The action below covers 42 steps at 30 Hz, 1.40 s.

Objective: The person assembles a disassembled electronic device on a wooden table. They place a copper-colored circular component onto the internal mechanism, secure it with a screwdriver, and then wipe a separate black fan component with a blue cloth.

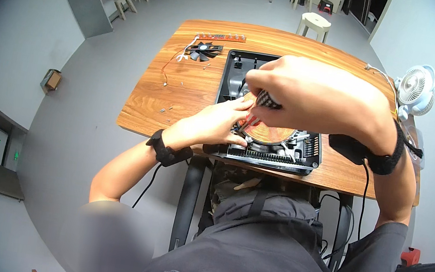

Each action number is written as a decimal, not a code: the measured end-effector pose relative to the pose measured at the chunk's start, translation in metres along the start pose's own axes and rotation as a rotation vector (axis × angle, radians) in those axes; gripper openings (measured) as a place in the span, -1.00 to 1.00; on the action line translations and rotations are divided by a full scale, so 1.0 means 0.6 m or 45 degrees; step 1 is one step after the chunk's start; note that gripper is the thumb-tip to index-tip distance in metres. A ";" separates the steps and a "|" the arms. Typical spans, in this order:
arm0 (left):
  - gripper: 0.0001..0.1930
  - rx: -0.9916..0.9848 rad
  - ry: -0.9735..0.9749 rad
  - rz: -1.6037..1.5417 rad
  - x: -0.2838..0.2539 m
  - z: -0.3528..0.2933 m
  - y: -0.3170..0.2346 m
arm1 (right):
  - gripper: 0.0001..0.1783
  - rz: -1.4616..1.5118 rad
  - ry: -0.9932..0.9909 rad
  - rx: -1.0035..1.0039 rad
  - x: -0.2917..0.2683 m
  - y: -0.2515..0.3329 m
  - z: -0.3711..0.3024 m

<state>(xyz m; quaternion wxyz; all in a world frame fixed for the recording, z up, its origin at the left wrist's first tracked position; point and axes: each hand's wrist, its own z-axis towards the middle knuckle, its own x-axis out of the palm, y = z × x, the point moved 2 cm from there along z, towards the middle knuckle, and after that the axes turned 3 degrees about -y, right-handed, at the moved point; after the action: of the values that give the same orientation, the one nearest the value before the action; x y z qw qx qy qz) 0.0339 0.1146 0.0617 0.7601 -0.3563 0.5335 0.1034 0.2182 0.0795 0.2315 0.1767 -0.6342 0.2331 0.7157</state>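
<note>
An opened black appliance housing (311, 171) lies at the table's front edge. In it sits a round copper-coloured coil (274, 135), like that of an induction cooker. My right hand (293, 91), closed, grips a screwdriver (267, 100) with a dark patterned handle and a red part, tilted down toward the coil's left side. Its tip is hard to make out. My left hand (217, 121) rests at the coil's left edge, with thumb and fingers apart beside the screwdriver. Both hands hide part of the coil and housing.
On the wooden table (148, 88), left of the housing, lie a black fan (205, 50), an orange circuit strip (221, 37) with wires and several small screws (163, 110). A light-blue desk fan (418, 88) stands at the right edge. A stool (315, 23) stands behind.
</note>
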 end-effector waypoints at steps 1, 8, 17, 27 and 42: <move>-0.39 0.047 0.014 0.013 0.000 -0.002 0.007 | -0.73 0.002 -0.044 0.007 -0.002 -0.002 0.001; -0.50 -0.049 0.011 -0.048 -0.061 -0.007 0.088 | -0.74 0.082 -0.067 0.196 -0.004 -0.055 -0.015; -0.77 -0.711 -0.271 0.359 -0.102 -0.071 0.325 | -0.70 0.158 -0.189 0.222 0.023 -0.115 -0.002; -0.80 -0.794 -0.257 0.548 -0.066 -0.050 0.333 | -0.68 0.095 -0.400 0.118 0.050 -0.163 -0.018; -0.89 -0.692 -0.373 0.684 -0.064 -0.036 0.312 | -0.66 0.206 -0.395 0.170 0.052 -0.184 -0.033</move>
<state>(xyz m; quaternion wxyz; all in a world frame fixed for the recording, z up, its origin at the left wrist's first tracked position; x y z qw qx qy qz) -0.0984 0.2445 0.0109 0.6522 -0.3737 0.4470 0.4849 0.2912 0.1583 0.1870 0.1941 -0.4825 0.3002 0.7996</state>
